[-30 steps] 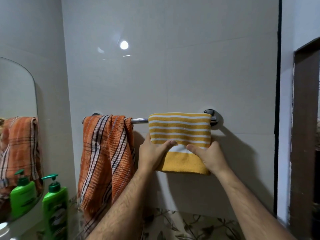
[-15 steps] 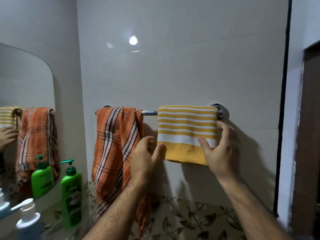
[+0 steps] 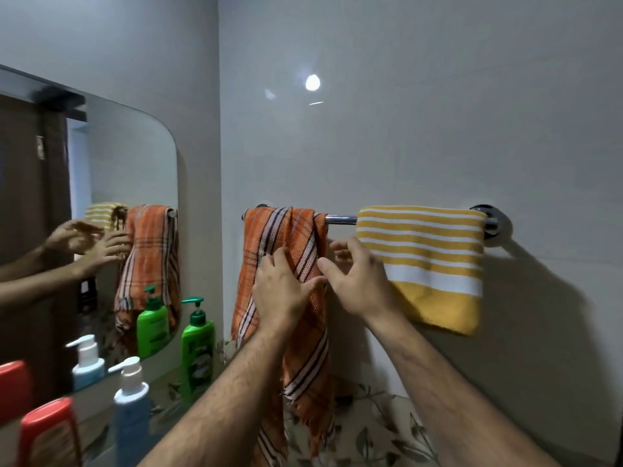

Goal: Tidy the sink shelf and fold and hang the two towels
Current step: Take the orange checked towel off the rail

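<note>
A chrome towel bar [image 3: 341, 219] runs along the wall. On its right end hangs a folded yellow towel with white stripes [image 3: 428, 261]. An orange checked towel [image 3: 286, 237] hangs bunched and unfolded on the left end, reaching far down. My left hand [image 3: 283, 291] lies on the front of the orange towel, fingers spread, thumb toward its right edge. Just right of that edge is my right hand [image 3: 357, 281], fingers apart and curled, in front of the yellow towel's left lower corner; whether it touches the orange cloth I cannot tell.
A mirror [image 3: 101, 197] on the left wall reflects both towels and hands. Below it a shelf carries a green pump bottle [image 3: 197, 348], a blue pump bottle with a white head [image 3: 131, 409] and a red-capped container [image 3: 47, 433]. Leaf-patterned tiles [image 3: 371, 429] run under the towels.
Both hands have let go of the yellow towel and moved left to the orange towel. The view has swung left, showing more mirror and shelf.
</note>
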A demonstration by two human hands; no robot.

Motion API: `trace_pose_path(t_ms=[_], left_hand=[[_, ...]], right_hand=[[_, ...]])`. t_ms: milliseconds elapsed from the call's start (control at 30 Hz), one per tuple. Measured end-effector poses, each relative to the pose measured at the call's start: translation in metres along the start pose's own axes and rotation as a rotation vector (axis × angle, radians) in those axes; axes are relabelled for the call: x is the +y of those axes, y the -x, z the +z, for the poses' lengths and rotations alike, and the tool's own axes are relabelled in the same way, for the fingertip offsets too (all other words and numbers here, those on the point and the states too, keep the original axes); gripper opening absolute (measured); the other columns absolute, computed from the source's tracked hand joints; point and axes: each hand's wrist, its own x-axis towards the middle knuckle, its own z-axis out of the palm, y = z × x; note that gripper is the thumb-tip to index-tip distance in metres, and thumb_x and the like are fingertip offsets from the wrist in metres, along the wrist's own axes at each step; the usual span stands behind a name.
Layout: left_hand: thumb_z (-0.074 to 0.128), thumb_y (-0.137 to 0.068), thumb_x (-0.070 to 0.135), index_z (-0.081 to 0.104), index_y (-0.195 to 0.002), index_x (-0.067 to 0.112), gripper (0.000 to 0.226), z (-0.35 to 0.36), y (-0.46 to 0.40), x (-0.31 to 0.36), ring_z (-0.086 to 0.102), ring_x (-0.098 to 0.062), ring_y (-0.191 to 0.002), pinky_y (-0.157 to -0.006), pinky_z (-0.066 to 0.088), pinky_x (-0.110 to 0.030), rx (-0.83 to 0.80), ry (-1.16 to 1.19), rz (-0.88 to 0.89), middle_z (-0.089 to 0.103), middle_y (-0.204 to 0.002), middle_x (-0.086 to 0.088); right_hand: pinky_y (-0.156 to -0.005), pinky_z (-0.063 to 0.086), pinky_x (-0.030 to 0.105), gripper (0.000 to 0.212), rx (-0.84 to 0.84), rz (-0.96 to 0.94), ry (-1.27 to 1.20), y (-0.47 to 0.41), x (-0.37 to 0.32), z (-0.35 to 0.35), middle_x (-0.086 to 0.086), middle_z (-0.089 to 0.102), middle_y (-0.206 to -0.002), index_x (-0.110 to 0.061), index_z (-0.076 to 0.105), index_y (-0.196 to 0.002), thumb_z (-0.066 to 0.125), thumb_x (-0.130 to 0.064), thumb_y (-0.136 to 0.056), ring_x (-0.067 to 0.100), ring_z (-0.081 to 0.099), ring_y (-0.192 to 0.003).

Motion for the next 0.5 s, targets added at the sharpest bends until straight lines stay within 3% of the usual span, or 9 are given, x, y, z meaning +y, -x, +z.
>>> trace_pose_path(t_ms=[100, 200, 333, 433, 500], left_hand=[[0.070, -0.083, 0.036, 0.028, -0.146, 0.015, 0.078, 0.002, -0.002, 0.005, 0.050, -0.028, -0.124, -0.101, 0.044, -0.041, -0.001, 0.076, -0.092, 0.048, -0.138, -0.011], [0.059, -0.087, 0.011, 0.033, -0.147, 0.016, 0.065, -0.005, -0.003, 0.010, 0.055, -0.026, -0.122, -0.101, 0.042, -0.036, 0.030, 0.172, -0.134, 0.057, -0.134, -0.010], [0.048, -0.086, 0.008, 0.053, -0.136, 0.019, 0.052, -0.013, -0.006, 0.006, 0.061, -0.031, -0.111, -0.095, 0.046, -0.035, 0.084, 0.214, -0.160, 0.067, -0.121, -0.010], [0.046, -0.083, 0.006, 0.067, -0.120, 0.017, 0.044, -0.023, -0.006, 0.001, 0.065, -0.031, -0.101, -0.088, 0.049, -0.033, 0.111, 0.226, -0.167, 0.072, -0.109, -0.009], [0.046, -0.084, 0.004, 0.072, -0.112, 0.016, 0.040, -0.032, 0.000, 0.001, 0.066, -0.026, -0.097, -0.080, 0.048, -0.023, 0.111, 0.239, -0.175, 0.074, -0.104, -0.006]], right_hand=[[-0.101, 0.048, 0.039, 0.047, -0.120, 0.159, -0.124, -0.010, 0.009, 0.021, 0.005, 0.061, -0.128, -0.014, 0.054, -0.128, 0.065, -0.038, -0.090, 0.018, 0.057, -0.118], [-0.109, 0.041, 0.042, 0.058, -0.136, 0.242, -0.204, -0.020, 0.019, 0.041, 0.012, 0.052, -0.140, -0.009, 0.045, -0.138, 0.064, -0.037, -0.090, 0.024, 0.050, -0.129], [-0.108, 0.040, 0.036, 0.061, -0.104, 0.310, -0.255, -0.032, 0.029, 0.055, 0.013, 0.052, -0.136, -0.005, 0.042, -0.137, 0.064, -0.035, -0.090, 0.027, 0.050, -0.127], [-0.098, 0.040, 0.026, 0.067, -0.106, 0.383, -0.325, -0.045, 0.031, 0.057, 0.011, 0.053, -0.134, -0.007, 0.040, -0.136, 0.068, -0.043, -0.086, 0.027, 0.052, -0.123], [-0.101, 0.045, 0.032, 0.069, -0.116, 0.401, -0.387, -0.053, 0.029, 0.061, 0.007, 0.058, -0.125, -0.015, 0.044, -0.126, 0.072, -0.055, -0.077, 0.025, 0.056, -0.117]])
